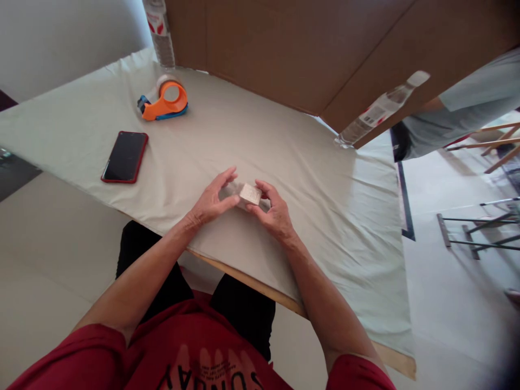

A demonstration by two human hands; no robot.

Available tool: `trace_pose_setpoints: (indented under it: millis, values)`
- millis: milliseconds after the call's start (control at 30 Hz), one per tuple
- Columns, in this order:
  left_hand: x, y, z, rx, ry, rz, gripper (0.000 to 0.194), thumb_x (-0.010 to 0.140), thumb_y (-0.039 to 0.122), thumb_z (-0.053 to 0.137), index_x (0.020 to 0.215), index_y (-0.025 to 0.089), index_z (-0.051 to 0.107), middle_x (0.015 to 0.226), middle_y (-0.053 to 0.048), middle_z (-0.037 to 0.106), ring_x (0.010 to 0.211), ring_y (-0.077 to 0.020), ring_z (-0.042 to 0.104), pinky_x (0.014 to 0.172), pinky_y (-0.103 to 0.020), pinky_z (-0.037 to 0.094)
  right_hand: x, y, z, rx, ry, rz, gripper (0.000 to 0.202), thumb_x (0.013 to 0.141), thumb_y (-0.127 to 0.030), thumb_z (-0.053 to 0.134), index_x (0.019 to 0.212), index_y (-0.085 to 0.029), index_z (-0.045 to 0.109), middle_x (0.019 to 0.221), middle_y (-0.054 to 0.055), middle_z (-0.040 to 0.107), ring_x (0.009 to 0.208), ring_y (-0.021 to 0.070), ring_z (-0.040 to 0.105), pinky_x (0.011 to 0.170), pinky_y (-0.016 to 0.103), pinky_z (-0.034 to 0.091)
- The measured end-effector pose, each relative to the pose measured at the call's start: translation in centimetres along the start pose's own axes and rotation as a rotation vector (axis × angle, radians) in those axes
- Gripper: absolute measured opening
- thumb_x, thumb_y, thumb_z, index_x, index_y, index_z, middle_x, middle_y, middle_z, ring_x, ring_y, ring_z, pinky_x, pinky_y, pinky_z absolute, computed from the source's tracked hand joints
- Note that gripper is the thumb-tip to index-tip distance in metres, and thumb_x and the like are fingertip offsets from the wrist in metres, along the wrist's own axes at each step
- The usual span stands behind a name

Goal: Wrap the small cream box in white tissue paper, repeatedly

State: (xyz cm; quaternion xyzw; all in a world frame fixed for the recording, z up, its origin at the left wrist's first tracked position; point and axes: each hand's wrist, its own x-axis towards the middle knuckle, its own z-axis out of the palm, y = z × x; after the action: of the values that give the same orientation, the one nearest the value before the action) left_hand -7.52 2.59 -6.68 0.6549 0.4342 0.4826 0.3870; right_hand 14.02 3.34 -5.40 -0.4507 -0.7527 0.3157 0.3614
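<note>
Small pale block point(251, 194) is just in from the table point(227, 154)'s near edge, clamped between right hand point(276, 214)'s thumb and fingers. Left hand point(213, 200) is apart from it, fingers spread, thumb tip beside the block; contact can't be told. Grip is on the sides, probably to keep the top face in view. Phone point(125, 157) lies flat towards the left end, tape dispenser point(166, 103) beyond it towards the far edge, both likely parked clear of the hands. Cardboard point(284, 49) stands along the far edge; left bottle point(160, 32) and right bottle point(377, 116) are by its ends, maybe bracing it.

Writing: shirt point(203, 346) seems to say "SUNDAY", smaller lines unreadable. Bottle labels have red print, brand unclear. Block top has faint marks, illegible. No phone brand visible.
</note>
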Motion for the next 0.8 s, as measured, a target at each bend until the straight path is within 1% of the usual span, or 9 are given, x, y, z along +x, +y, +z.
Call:
trace_pose_setpoints:
  millis: [100, 200, 267, 367, 467, 533, 600, 700, 800]
  values:
    - [0.0, -0.2, -0.1, 0.006, 0.058, -0.034, 0.071, 0.087, 0.03, 0.06, 0.154, 0.026, 0.04, 0.144, -0.012, 0.06, 0.135, -0.0263, 0.056, 0.114, -0.046, 0.044, -0.1, 0.0, 0.2, 0.0, 0.058, 0.045, 0.066, 0.083, -0.05, 0.067, 0.142, -0.024, 0.053, 0.14, 0.013, 0.063, 0.125, 0.0292, 0.062, 0.109, 0.048, 0.047]
    - [-0.2, -0.2, 0.1, 0.149, 0.05, -0.048, 0.069, 0.086, 0.022, 0.056, 0.154, 0.024, 0.041, 0.138, -0.013, 0.065, 0.129, -0.0262, 0.059, 0.108, -0.046, 0.049, -0.1, 0.2, 0.0, -0.011, -0.048, 0.036, 0.074, 0.08, -0.058, 0.071, 0.142, -0.023, 0.053, 0.143, 0.015, 0.061, 0.13, 0.0312, 0.059, 0.112, 0.049, 0.044]
    - [-0.2, -0.3, 0.2, 0.258, 0.047, -0.019, 0.068, 0.086, 0.018, 0.052, 0.153, 0.02, 0.042, 0.136, -0.014, 0.066, 0.127, -0.0262, 0.06, 0.109, -0.048, 0.048, 0.0, 0.6, -0.6, -0.021, -0.088, 0.02, 0.081, 0.078, -0.063, 0.072, 0.145, -0.022, 0.05, 0.15, 0.015, 0.055, 0.136, 0.0321, 0.054, 0.116, 0.05, 0.041]
    - [-0.1, -0.7, 0.2, 0.375, 0.049, 0.029, 0.069, 0.085, 0.014, 0.046, 0.154, 0.019, 0.04, 0.14, -0.013, 0.064, 0.132, -0.0251, 0.057, 0.115, -0.05, 0.042, 0.1, 1.8, -1.9, -0.037, -0.016, 0.055, 0.073, 0.091, -0.062, 0.057, 0.151, -0.023, 0.043, 0.156, 0.015, 0.05, 0.141, 0.0288, 0.051, 0.117, 0.049, 0.04]
    - [-0.1, -1.0, 0.0, 0.503, 0.011, 0.01, 0.074, 0.084, 0.013, 0.044, 0.157, 0.018, 0.035, 0.148, -0.015, 0.058, 0.137, -0.0248, 0.053, 0.119, -0.049, 0.038, -0.4, 3.0, -2.6, -0.215, 0.018, 0.092, 0.06, 0.099, -0.056, 0.043, 0.148, -0.022, 0.049, 0.151, 0.015, 0.055, 0.142, 0.0285, 0.05, 0.118, 0.053, 0.038]
    - [-0.7, -0.7, 0.0, 0.644, -0.051, -0.03, 0.071, 0.088, 0.016, 0.043, 0.158, 0.011, 0.033, 0.152, -0.019, 0.053, 0.143, -0.0275, 0.048, 0.121, -0.049, 0.034, -1.6, 3.1, -2.5, -0.407, -0.038, 0.081, 0.056, 0.1, -0.053, 0.043, 0.144, -0.02, 0.055, 0.152, 0.015, 0.055, 0.145, 0.0312, 0.046, 0.121, 0.057, 0.033]
    - [-1.8, -0.1, 0.0, 0.808, -0.124, -0.061, 0.066, 0.094, 0.024, 0.043, 0.156, 0.005, 0.035, 0.156, -0.022, 0.048, 0.149, -0.0318, 0.04, 0.124, -0.051, 0.028, -3.4, 2.6, -2.0, -0.561, -0.123, 0.052, 0.054, 0.1, -0.049, 0.044, 0.146, -0.022, 0.054, 0.158, 0.013, 0.049, 0.149, 0.0323, 0.04, 0.122, 0.058, 0.028]
    - [-4.7, 1.1, -0.4, 0.989, -0.192, -0.071, 0.066, 0.098, 0.039, 0.043, 0.156, 0.007, 0.039, 0.163, -0.021, 0.039, 0.154, -0.0357, 0.031, 0.127, -0.056, 0.018, -6.6, 0.8, -1.3, -0.676, -0.244, 0.005, 0.059, 0.099, -0.049, 0.049, 0.153, -0.025, 0.047, 0.165, 0.011, 0.039, 0.154, 0.0315, 0.032, 0.125, 0.057, 0.025]
    - [-7.9, 2.2, -1.2, 1.068, -0.223, -0.078, 0.065, 0.099, 0.046, 0.042, 0.155, 0.013, 0.043, 0.165, -0.02, 0.035, 0.155, -0.0388, 0.028, 0.125, -0.063, 0.012, -10.2, -1.4, -1.0, -0.714, -0.321, -0.034, 0.062, 0.098, -0.049, 0.051, 0.154, -0.021, 0.046, 0.167, 0.014, 0.035, 0.156, 0.0333, 0.028, 0.125, 0.057, 0.024]
